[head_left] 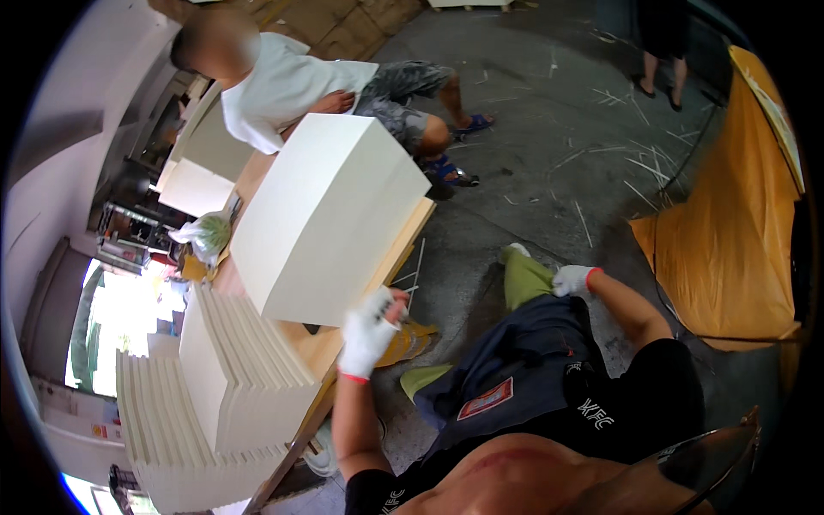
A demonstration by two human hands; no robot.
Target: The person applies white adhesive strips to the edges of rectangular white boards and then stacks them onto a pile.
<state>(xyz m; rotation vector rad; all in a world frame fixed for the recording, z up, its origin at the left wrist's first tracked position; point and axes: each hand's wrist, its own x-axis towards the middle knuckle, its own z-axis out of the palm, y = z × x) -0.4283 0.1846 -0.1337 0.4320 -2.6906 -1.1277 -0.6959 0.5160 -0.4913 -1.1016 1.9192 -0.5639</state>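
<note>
Gripping the paper stack corner, left hand; right hand closed, apart.

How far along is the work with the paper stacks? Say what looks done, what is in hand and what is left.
Done: fanned bundles of cream sheets lie piled at the near end of the wooden table. In hand: the gloved left hand touches the corner of a tall cream stack, while the right hand rests on the knee. Left: that tall stack, and further stacks beside a seated person.
</note>
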